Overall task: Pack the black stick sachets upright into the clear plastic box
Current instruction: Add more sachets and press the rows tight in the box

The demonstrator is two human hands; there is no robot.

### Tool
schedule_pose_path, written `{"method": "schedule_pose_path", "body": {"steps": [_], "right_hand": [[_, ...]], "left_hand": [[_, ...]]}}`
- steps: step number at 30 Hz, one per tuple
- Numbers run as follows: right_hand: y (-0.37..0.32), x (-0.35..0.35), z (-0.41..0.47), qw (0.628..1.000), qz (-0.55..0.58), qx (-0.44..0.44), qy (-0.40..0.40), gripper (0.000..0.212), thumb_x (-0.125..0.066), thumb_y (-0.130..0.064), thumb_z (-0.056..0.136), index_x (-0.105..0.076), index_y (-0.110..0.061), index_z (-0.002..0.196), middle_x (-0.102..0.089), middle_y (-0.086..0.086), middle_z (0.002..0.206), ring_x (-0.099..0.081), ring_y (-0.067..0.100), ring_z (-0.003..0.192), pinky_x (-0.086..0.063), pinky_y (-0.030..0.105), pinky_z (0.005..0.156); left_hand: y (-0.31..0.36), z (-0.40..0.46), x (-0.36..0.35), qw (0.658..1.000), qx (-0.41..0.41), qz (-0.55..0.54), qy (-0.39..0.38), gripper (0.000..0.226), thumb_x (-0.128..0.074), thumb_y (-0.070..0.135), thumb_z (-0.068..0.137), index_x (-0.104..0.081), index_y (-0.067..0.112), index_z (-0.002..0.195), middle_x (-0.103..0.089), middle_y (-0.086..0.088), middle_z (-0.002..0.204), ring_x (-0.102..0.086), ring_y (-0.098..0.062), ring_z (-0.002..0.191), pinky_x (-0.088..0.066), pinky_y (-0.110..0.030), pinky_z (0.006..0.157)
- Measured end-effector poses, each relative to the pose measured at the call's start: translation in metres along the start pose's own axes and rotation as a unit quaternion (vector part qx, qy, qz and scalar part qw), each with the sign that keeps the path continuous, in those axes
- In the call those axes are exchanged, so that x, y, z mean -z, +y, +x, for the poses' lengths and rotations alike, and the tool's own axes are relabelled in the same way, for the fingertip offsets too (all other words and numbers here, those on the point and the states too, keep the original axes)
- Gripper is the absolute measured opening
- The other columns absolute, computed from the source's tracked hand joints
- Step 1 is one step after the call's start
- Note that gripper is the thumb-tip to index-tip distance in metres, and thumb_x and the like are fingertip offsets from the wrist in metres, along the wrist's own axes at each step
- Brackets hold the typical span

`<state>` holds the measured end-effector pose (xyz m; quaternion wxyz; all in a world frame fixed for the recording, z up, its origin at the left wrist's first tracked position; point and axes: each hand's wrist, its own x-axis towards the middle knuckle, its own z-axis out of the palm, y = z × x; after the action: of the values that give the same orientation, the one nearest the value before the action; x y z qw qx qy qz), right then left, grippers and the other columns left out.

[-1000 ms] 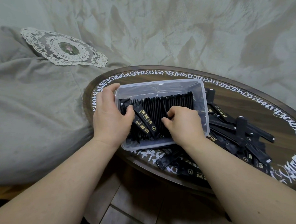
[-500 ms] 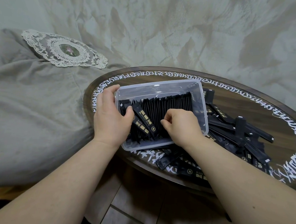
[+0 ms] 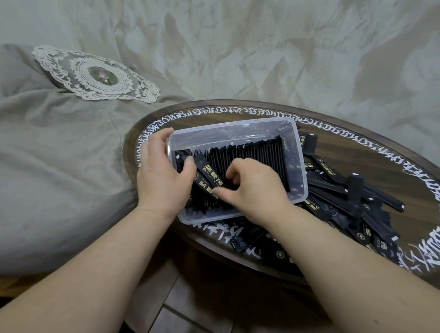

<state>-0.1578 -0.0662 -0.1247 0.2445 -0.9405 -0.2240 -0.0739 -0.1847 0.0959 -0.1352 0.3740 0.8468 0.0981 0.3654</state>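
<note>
Watching from the head view, I see the clear plastic box (image 3: pixel 231 131) tilted on the round table (image 3: pixel 343 148), its near rim close to the table's edge. My left hand (image 3: pixel 161 180) grips the box's left end, fingers curled over the outer wall and thumb pressed inside against the leaning sachets. My right hand (image 3: pixel 253 186) is curled down into the box, fingertips pinching among the slanted sachets (image 3: pixel 208 176) near the row; I cannot tell how many it holds.

A row of upright sachets (image 3: pixel 255 158) fills the middle of the box, and its far side looks unfilled. The loose pile (image 3: pixel 353 200) lies on the table to the right of the box, some of it under the box's near right corner.

What worries me most is the row toppling. It seems to stand only because the two hands brace it at this end; if either lets go before the slanted ones are wedged upright, I expect the packed sachets to fan over into the space beyond.

The box sits on loose sachets instead of flat on the table, so a push from the right hand could make it slide or rock toward the edge. Loose sachets by the near rim could be nudged onto the floor (image 3: pixel 192 306).
</note>
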Motion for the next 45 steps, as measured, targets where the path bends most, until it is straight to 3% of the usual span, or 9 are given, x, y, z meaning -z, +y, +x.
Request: {"method": "schedule_pose_path", "body": {"steps": [3,8,14,18,22,29,34,42,45], "right_hand": [[-0.004,-0.008,0.002,0.997,-0.054,-0.015,-0.049,0.040,-0.072,-0.049,0.075,-0.048,-0.022,0.093,-0.055,-0.004,0.090,-0.055,0.020,0.084,-0.048,0.036,0.074],[-0.001,-0.004,-0.001,0.998,-0.032,-0.017,-0.051,0.021,-0.062,-0.037,0.085,-0.060,-0.021,0.098,-0.065,-0.002,0.088,-0.059,0.021,0.088,-0.051,0.035,0.078],[0.013,0.014,-0.009,0.996,0.019,-0.071,0.050,0.013,-0.057,-0.031,0.089,-0.066,-0.021,0.087,-0.067,-0.005,0.077,-0.061,0.019,0.082,-0.048,0.030,0.074],[0.022,0.021,-0.012,0.992,0.043,-0.093,0.072,0.011,-0.060,-0.028,0.089,-0.067,-0.021,0.090,-0.063,-0.009,0.071,-0.058,0.013,0.076,-0.037,0.023,0.068],[0.020,0.014,-0.011,0.994,0.031,-0.080,0.060,0.009,-0.061,-0.029,0.089,-0.066,-0.021,0.090,-0.063,-0.008,0.072,-0.059,0.015,0.078,-0.045,0.027,0.072],[0.018,0.011,-0.008,0.993,0.036,-0.085,0.078,0.009,-0.061,-0.027,0.088,-0.064,-0.019,0.090,-0.065,-0.004,0.073,-0.059,0.018,0.078,-0.047,0.029,0.072],[0.019,0.012,-0.008,0.991,0.053,-0.087,0.089,0.005,-0.061,-0.027,0.087,-0.062,-0.022,0.085,-0.062,-0.007,0.068,-0.056,0.012,0.072,-0.039,0.024,0.065],[0.020,0.002,-0.003,0.997,-0.001,-0.075,0.024,0.014,-0.061,-0.028,0.088,-0.066,-0.015,0.091,-0.066,-0.001,0.080,-0.060,0.021,0.084,-0.049,0.031,0.077],[0.019,-0.004,0.002,0.997,-0.012,-0.072,0.020,0.019,-0.062,-0.033,0.088,-0.065,-0.015,0.095,-0.067,0.001,0.084,-0.061,0.023,0.088,-0.049,0.034,0.079]], "left_hand": [[0.001,0.000,0.001,1.000,-0.001,-0.006,-0.002,0.052,-0.066,0.011,0.079,-0.047,0.014,0.127,-0.045,0.007,0.118,-0.047,-0.020,0.116,-0.033,-0.022,0.092],[-0.001,0.001,0.004,1.000,-0.012,-0.019,-0.015,0.053,-0.065,0.006,0.077,-0.047,0.013,0.127,-0.042,0.011,0.116,-0.046,-0.016,0.114,-0.032,-0.017,0.090],[0.000,0.002,0.004,0.999,-0.002,-0.034,-0.022,0.053,-0.065,0.006,0.078,-0.047,0.015,0.127,-0.043,0.010,0.115,-0.043,-0.004,0.103,-0.030,-0.014,0.087],[0.000,0.002,0.003,0.999,0.004,-0.026,-0.022,0.052,-0.064,0.008,0.079,-0.047,0.017,0.127,-0.050,0.005,0.116,-0.049,-0.013,0.105,-0.033,-0.018,0.085],[-0.001,0.002,0.002,0.999,0.015,-0.028,-0.032,0.052,-0.064,0.012,0.080,-0.045,0.023,0.127,-0.059,-0.003,0.114,-0.057,-0.025,0.097,-0.042,-0.031,0.086],[-0.003,0.001,0.003,0.999,0.021,-0.030,-0.033,0.052,-0.064,0.013,0.080,-0.044,0.024,0.127,-0.061,-0.004,0.114,-0.058,-0.023,0.100,-0.040,-0.026,0.085],[-0.003,0.001,0.003,0.999,0.020,-0.028,-0.032,0.052,-0.064,0.013,0.081,-0.045,0.024,0.127,-0.060,-0.003,0.114,-0.057,-0.021,0.100,-0.038,-0.023,0.083],[-0.004,0.002,0.002,0.999,0.010,-0.025,-0.035,0.052,-0.064,0.013,0.081,-0.045,0.024,0.127,-0.061,-0.003,0.116,-0.057,-0.021,0.103,-0.039,-0.023,0.085],[-0.003,0.001,0.001,0.999,0.009,-0.030,-0.030,0.052,-0.064,0.014,0.080,-0.044,0.025,0.127,-0.062,-0.004,0.115,-0.059,-0.023,0.104,-0.044,-0.031,0.089]]}}
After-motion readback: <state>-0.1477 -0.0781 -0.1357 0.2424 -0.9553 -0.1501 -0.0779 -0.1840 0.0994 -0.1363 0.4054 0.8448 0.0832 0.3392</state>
